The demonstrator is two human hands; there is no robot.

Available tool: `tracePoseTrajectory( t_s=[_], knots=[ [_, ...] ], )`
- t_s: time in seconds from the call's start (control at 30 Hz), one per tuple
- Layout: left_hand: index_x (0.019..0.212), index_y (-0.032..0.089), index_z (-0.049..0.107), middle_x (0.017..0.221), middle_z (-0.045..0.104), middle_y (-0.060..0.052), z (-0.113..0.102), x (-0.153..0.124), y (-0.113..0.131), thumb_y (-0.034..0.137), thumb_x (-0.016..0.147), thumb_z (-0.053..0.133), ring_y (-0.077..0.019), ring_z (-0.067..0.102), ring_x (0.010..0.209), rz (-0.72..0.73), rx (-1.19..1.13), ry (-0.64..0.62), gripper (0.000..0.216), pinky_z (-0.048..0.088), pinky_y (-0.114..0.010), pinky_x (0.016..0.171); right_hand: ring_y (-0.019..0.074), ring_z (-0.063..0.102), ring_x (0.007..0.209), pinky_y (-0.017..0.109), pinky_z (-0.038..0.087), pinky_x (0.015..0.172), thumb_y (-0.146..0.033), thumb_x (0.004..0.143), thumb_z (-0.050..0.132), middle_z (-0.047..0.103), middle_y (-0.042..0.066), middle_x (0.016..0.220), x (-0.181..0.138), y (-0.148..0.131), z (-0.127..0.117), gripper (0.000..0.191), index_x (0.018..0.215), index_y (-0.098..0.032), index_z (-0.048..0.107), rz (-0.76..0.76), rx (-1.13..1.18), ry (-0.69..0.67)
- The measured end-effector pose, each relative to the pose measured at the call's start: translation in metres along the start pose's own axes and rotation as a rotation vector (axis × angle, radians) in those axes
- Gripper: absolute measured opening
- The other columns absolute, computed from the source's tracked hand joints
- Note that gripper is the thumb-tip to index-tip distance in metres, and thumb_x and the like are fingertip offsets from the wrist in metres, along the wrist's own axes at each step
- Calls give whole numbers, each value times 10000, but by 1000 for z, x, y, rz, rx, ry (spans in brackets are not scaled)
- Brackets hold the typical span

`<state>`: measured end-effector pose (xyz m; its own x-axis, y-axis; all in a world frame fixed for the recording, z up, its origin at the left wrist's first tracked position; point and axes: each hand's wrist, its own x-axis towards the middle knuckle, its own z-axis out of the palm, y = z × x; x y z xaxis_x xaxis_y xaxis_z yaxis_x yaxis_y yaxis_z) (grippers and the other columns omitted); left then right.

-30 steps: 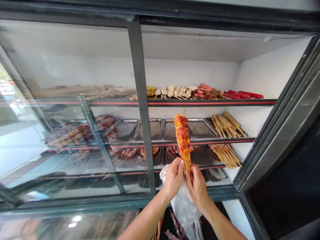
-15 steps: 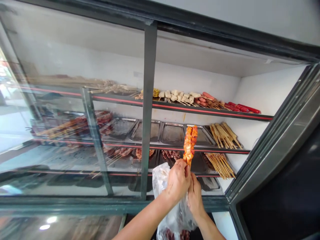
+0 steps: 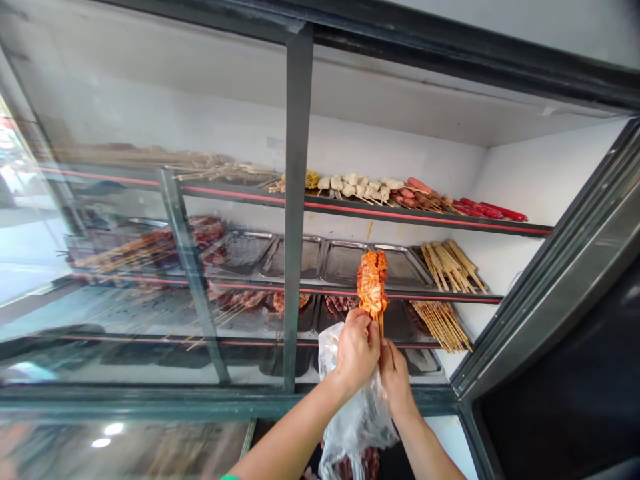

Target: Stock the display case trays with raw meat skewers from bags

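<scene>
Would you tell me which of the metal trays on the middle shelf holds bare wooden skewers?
The rightmost tray, by the white wall; the others beside it look empty.

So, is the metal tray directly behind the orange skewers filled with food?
No, the metal tray behind the orange skewers is bare; both hands grip the sticks.

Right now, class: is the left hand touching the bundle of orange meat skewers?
Touching. The head view shows the left hand closed around the sticks just below the meat of the skewer bundle, with no gap.
</scene>
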<state>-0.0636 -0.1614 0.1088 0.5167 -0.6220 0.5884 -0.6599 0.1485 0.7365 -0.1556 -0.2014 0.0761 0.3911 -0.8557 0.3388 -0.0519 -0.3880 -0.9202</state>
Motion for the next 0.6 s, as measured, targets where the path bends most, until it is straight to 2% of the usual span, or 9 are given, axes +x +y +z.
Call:
tracePoseTrajectory(
  t_s=[0.27,0.47,0.6],
  knots=[
    [758,185,594,962,685,-146,1,0,-4,195,912,419,-246,660,933,-68,-56,46,233,514,-367,848,199,583,548,292,458,527,-800,863,315,642,83,608,4,6,2,662,678,-209,551,-54,-108,12],
    [701,193,566,781,643,-76,-10,8,-6,271,908,422,-201,597,740,-119,-149,12,264,420,-302,707,174,546,560,265,422,526,-712,917,325,605,60,614,12,-3,-8,603,701,-192,539,-82,-145,-89],
    [658,193,527,682,564,-28,-13,11,-6,344,894,443,-161,505,639,-209,-139,-12,292,336,-272,622,156,516,543,252,366,511,-651,938,313,576,44,578,17,-9,-3,564,679,-193,515,-147,-190,-129]
  ],
)
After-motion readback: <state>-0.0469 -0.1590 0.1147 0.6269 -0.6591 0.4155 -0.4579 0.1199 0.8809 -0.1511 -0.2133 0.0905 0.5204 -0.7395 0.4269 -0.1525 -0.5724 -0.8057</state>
